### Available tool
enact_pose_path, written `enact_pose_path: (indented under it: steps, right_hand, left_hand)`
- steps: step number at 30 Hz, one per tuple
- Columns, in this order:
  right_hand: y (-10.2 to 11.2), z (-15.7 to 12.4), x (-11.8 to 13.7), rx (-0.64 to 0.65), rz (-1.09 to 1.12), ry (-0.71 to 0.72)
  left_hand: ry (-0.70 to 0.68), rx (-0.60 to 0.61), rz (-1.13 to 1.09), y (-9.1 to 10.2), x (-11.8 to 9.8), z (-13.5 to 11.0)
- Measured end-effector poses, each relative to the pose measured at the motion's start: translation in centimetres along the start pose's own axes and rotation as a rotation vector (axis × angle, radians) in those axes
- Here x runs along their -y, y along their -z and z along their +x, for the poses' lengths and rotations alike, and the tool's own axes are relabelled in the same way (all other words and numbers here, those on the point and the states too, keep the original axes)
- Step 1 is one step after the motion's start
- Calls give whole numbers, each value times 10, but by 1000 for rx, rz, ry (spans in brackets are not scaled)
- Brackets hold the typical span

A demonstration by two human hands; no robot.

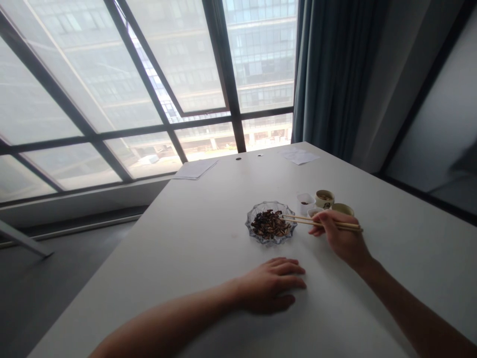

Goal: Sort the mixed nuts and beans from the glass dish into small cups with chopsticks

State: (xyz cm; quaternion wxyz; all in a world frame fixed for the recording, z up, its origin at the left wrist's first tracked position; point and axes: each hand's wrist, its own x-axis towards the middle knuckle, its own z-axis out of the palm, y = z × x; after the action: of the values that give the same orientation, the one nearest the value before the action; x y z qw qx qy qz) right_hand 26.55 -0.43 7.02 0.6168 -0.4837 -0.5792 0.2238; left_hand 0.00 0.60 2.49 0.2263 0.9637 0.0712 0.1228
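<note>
A clear glass dish (271, 223) filled with dark seeds sits on the white table (208, 238). My right hand (341, 236) is closed on a pair of wooden chopsticks (316, 222), whose tips reach over the dish's right rim. My left hand (272, 285) lies flat on the table in front of the dish, fingers stretched out, holding nothing.
Behind my right hand stand a small white cup (305, 201) and two little round bowls (325, 198), (343, 209). Sheets of paper (196, 169), (300, 156) lie near the table's far edge. Large windows and a curtain (328, 74) rise beyond.
</note>
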Motion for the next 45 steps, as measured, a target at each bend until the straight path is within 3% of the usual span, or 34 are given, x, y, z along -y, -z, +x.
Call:
enact_pose_path:
  steps: [4,7,15,21,24,31,33,38,41,45]
  right_hand:
    - [-10,-3,-3,79,-20,17]
    - [-13,-5,-10,66,-28,21]
    - [-8,-3,-11,-147,-6,19]
    - [18,15,-1,-428,-30,26]
    - [30,23,-7,-469,-33,-7]
    - [32,22,-10,-420,-26,-11]
    - [25,17,-8,-337,9,-23]
    - [1,1,-4,8,50,-61]
    - [-11,-4,-2,76,46,-57]
    - [-17,-7,-5,73,49,-47]
  left_hand:
    - [2,6,7,1,0,1]
    - [-2,9,5,0,1,1]
    - [-6,-9,2,-2,1,0]
    - [0,-9,-13,-2,2,0]
    - [7,1,-8,-2,2,0]
    - [9,-1,-10,-3,2,0]
    - [2,-7,-13,-3,2,0]
    - [0,-1,0,-2,2,0]
    - [-8,1,2,-1,1,1]
    - [-13,-4,7,-1,1,1]
